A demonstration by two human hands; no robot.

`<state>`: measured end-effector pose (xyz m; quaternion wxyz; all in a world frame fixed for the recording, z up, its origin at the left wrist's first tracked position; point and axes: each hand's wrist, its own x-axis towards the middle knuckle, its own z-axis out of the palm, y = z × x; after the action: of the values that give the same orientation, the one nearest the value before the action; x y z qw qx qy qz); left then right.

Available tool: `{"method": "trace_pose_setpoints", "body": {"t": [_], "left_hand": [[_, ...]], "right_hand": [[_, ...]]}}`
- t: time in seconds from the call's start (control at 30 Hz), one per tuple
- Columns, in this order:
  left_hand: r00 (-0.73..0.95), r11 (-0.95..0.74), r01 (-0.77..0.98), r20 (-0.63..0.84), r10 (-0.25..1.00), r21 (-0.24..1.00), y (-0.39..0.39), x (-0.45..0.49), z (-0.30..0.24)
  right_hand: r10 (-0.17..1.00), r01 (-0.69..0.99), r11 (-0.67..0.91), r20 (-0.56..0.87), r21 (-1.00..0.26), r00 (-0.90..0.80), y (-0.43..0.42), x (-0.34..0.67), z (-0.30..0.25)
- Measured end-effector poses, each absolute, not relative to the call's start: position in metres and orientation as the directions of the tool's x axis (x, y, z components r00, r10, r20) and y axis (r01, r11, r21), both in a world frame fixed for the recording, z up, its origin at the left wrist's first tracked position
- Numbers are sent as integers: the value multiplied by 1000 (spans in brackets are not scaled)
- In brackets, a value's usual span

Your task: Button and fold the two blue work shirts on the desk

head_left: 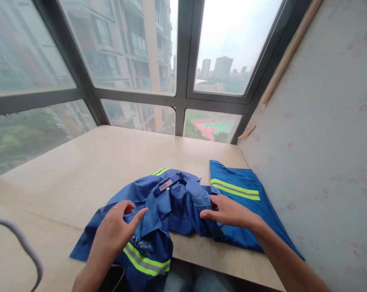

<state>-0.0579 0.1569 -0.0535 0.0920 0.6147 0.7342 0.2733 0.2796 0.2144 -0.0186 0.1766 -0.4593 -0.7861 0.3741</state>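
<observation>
A grey cable [22,238] curves left of the blue jacket [159,205]. The left hand [118,227] is over the jacket's left part, thumb and fingers apart. The jacket rests on the wooden ledge [80,162]. The right hand [229,211] is at the jacket's right part, digits likewise apart. Right of the jacket lies a folded garment [262,207].

The left hand [115,231] partly covers white lettering [145,245] on a blue work jacket [183,202], its collar label [165,185] too small to read; the jacket's lower end runs past the bottom edge. A gray cable [22,239] is cropped at left; haze blurs distant high-rises [223,67].
</observation>
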Motion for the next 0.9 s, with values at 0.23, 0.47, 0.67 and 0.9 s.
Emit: {"method": "trace_pose_setpoints", "body": {"t": [0.23,0.47,0.67,0.9], "left_hand": [[-75,98,933,-77,994,347,169,-18,-87],[-103,162,864,-146,984,476,171,-16,-99],[-312,43,651,215,925,758,174,-41,-36],[-407,-177,746,649,643,642,170,-45,50]], "right_hand": [[995,592,50,-10,-804,-98,243,274,-48],[927,504,66,-134,-861,-350,246,265,-60],[952,476,222,84,-851,-293,235,267,-13],[954,384,300,282,-873,-105,211,278,71]]}}
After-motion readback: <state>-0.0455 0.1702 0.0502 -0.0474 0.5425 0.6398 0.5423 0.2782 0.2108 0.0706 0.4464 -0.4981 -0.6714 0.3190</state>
